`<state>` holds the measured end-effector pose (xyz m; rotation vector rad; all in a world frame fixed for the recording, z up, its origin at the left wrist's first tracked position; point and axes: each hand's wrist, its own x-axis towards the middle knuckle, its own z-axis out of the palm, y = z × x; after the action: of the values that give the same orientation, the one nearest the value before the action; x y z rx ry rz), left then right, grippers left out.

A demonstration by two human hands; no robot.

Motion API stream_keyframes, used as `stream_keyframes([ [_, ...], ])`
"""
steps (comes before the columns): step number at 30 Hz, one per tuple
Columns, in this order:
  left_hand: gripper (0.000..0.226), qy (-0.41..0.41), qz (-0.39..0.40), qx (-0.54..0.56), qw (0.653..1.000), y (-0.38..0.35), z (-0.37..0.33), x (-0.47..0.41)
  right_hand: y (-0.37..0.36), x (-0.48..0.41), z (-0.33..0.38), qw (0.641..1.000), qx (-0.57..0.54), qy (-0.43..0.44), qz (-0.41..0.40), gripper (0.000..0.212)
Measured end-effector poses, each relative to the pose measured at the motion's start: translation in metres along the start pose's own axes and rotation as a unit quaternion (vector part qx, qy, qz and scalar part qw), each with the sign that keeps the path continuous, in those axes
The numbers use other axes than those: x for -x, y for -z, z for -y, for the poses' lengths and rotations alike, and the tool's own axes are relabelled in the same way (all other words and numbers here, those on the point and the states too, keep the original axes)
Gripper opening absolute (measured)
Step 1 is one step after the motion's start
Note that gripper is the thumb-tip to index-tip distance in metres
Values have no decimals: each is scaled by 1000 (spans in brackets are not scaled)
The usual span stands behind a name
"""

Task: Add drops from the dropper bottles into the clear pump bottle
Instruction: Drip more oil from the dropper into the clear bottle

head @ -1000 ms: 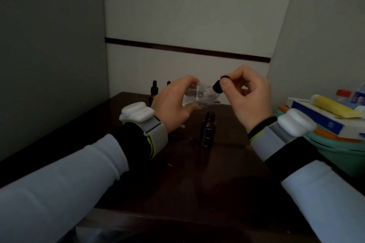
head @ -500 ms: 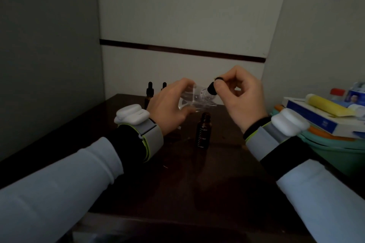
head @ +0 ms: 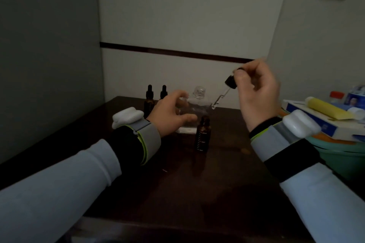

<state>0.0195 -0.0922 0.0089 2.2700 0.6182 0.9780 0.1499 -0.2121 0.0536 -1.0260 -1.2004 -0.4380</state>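
The clear pump bottle [head: 198,102] stands upright on the dark table [head: 197,183] without its pump, its neck open. My left hand [head: 170,113] curls around its left side, thumb in front. My right hand [head: 256,92] pinches a dropper [head: 229,83] by its black bulb, up and to the right of the bottle. The glass pipette slants down-left, its tip beside the bottle's right shoulder. An uncapped amber dropper bottle [head: 202,136] stands just in front of the clear bottle. Two capped amber dropper bottles [head: 149,98] [head: 163,91] stand behind my left hand.
A teal basin [head: 339,154] at the right edge carries a blue-and-white box [head: 308,118], a yellow tube [head: 325,109] and small containers. Walls close in on the left and at the back. The table's front edge runs near my forearms.
The clear bottle went from tilted in the air to upright on the table. My right hand pulled the dropper out of its neck and raised it to the right.
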Motion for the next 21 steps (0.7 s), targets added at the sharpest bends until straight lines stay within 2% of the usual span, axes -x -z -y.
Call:
stream_keyframes([
  [6, 68, 54, 30, 13, 998, 3, 6, -5, -5, 7, -1, 998, 14, -9, 63, 21],
  [9, 71, 59, -11, 29, 998, 6, 4, -7, -7, 9, -4, 996, 32, -15, 86, 25],
  [12, 51, -13, -125, 38, 991, 13, -7, -6, -8, 9, -7, 992, 52, -21, 111, 20],
  [14, 26, -86, -155, 73, 982, 20, -15, -3, -7, 9, -7, 989, 52, -28, 134, 17],
  [16, 12, -112, -101, 93, 984, 22, -20, 2, -5, 7, -6, 980, 58, -43, 183, 17],
  [18, 8, -100, -10, 62, 993, 19, -19, 7, -3, 5, -6, 964, 75, -59, 250, 17],
  [21, 21, -45, 106, 60, 992, 12, -17, 10, -1, 3, -6, 926, 94, -103, 351, 15],
])
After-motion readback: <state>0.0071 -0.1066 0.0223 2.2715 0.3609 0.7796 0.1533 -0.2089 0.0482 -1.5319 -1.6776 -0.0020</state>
